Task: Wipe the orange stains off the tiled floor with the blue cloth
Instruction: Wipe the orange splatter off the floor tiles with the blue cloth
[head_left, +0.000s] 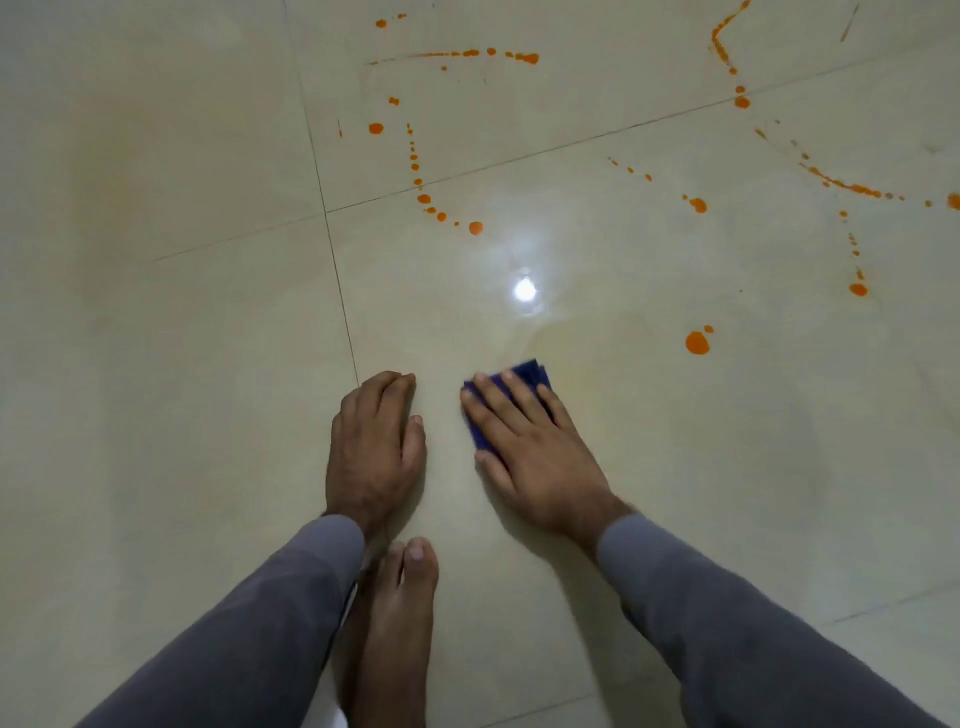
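Note:
My right hand (530, 447) lies flat with straight fingers on a folded blue cloth (530, 373), pressing it to the cream tiled floor (208, 312). Most of the cloth is hidden under the hand. My left hand (376, 441) rests on the floor to the left, fingers bent at the tips, holding nothing. Orange stains are scattered ahead: a large drop (697, 343) to the right of the cloth, a dotted trail (423, 198) beyond the hands, a streak (852, 188) at the far right and a line of drops (488, 53) at the top.
A bare foot (400, 623) stands on the floor between my grey-sleeved arms, just behind my left hand. A bright light reflection (524, 289) shines on the glossy tile ahead of the cloth. Dark grout lines (337, 270) cross the floor.

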